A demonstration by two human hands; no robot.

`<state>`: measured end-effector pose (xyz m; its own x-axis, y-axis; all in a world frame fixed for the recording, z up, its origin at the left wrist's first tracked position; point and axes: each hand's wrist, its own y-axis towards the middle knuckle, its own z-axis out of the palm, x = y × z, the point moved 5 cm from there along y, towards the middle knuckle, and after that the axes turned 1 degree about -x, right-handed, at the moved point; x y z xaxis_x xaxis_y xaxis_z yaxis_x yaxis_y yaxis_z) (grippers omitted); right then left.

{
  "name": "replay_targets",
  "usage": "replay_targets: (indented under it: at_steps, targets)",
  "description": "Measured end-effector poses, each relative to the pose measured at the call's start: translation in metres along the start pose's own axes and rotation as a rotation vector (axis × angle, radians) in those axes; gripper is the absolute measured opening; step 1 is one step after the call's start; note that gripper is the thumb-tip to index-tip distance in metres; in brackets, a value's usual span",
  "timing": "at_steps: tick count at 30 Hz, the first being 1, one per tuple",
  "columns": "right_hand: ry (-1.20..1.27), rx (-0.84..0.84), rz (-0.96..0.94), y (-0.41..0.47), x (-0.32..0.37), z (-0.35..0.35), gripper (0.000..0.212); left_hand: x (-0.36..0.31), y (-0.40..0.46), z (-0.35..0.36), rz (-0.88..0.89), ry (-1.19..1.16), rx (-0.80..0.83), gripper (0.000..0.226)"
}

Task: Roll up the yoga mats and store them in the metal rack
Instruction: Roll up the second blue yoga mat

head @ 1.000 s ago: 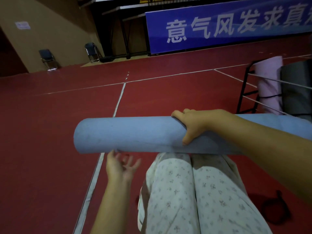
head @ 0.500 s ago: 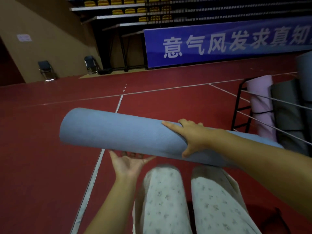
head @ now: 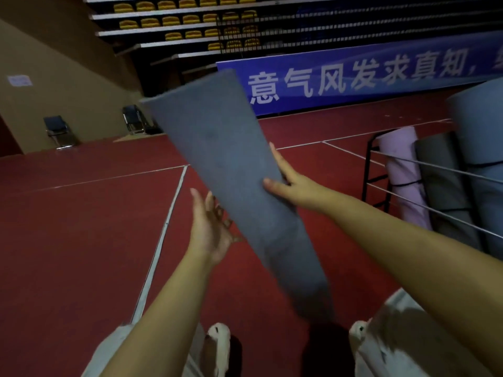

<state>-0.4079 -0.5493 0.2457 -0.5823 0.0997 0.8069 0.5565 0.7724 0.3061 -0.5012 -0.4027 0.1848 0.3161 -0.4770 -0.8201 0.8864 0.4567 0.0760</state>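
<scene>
Blue-grey foam fills the grip of the right hand (head: 292,183): its fingers lie along the far side of the rolled yoga mat (head: 234,183) and the thumb presses the near face, about halfway along the roll. The left hand (head: 211,227) sits just beside the roll's lower left flank, palm turned toward it and fingers spread loose, holding nothing; whether it touches the foam I cannot tell. The mat stands steeply tilted in the air, its top end leaning away to the left against the blue banner (head: 367,77), its blurred lower end near the person's knees above the red floor (head: 81,227). At the right stands the metal rack (head: 371,164), with a pink rolled mat (head: 402,170) and a dark grey one (head: 441,180) upright behind its rails. Judging by its look, the roll is light, soft and springy, grippy rather than slick, and apt to loosen if held only by one end. It looks best taken round the middle with one hand and steadied from beneath with the other as it goes upright into the rack
</scene>
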Motion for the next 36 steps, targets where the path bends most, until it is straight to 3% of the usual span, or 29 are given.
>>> replay_targets:
  at_steps: [6,9,11,14,16,19,20,23,26,29,32,34,36]
  targets:
    - [0.42,0.043,0.154,-0.038,-0.068,0.012,0.079,0.042,-0.003,-0.012,-0.202,0.342,0.036,0.067]
    - [0.602,0.017,0.32,-0.042,-0.087,0.013,0.071,0.052,-0.01,-0.021,-0.236,0.428,0.087,0.049]
    - [0.708,-0.042,0.382,-0.039,-0.087,0.009,0.07,0.048,-0.008,-0.026,-0.167,0.445,0.104,0.044]
    - [0.77,-0.148,0.446,-0.032,-0.073,-0.001,0.069,0.02,-0.004,-0.015,0.052,0.533,0.036,0.068]
    - [0.744,-0.128,0.465,-0.029,-0.063,-0.005,0.064,0.0,-0.004,0.005,0.18,0.676,0.008,0.076]
    - [0.737,-0.07,0.433,-0.028,-0.046,-0.011,0.034,-0.02,-0.006,0.019,0.203,0.86,-0.133,0.059]
    - [0.74,-0.092,0.393,-0.027,-0.042,-0.017,0.028,-0.024,-0.008,0.019,0.15,0.813,-0.152,0.051]
    - [0.778,-0.115,0.297,-0.025,-0.031,-0.034,0.063,-0.029,-0.017,0.024,-0.096,0.489,-0.069,0.025]
    - [0.746,0.026,0.263,-0.027,-0.02,-0.037,0.071,-0.042,-0.018,0.032,-0.212,0.546,0.035,0.071]
    - [0.569,0.159,0.254,-0.029,-0.007,-0.036,0.056,-0.048,-0.018,0.04,-0.233,0.605,0.058,0.074]
    - [0.537,0.17,0.293,-0.029,-0.002,-0.037,0.052,-0.057,-0.018,0.041,-0.113,0.539,-0.023,0.046]
    - [0.551,0.066,0.302,-0.028,0.0,-0.035,0.045,-0.067,-0.018,0.046,0.056,0.483,-0.03,0.027]
    - [0.505,-0.108,0.246,-0.026,-0.001,-0.03,0.025,-0.071,-0.017,0.052,0.141,0.506,0.028,0.036]
